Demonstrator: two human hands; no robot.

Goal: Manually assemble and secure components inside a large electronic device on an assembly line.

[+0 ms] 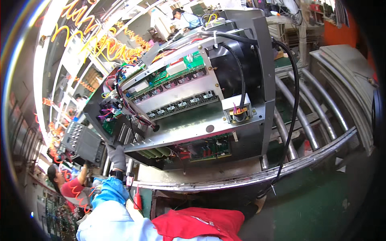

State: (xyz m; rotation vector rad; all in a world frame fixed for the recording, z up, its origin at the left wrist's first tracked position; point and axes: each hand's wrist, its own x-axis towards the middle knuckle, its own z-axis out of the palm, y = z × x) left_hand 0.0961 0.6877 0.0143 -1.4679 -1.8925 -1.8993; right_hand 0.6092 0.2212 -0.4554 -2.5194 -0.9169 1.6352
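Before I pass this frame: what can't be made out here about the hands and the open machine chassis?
- Head view: the right hand is nowhere in the picture; only the left hand, gloved grey, shows.
- Its fingertips reach the lower left corner of the open chassis; what they grip is too small and shadowed to tell.
- The lower circuit board lies half hidden under the metal shelf.

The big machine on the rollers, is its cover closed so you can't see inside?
No, the big machine lies open on the metal rollers, with green circuit boards and coloured wires showing.
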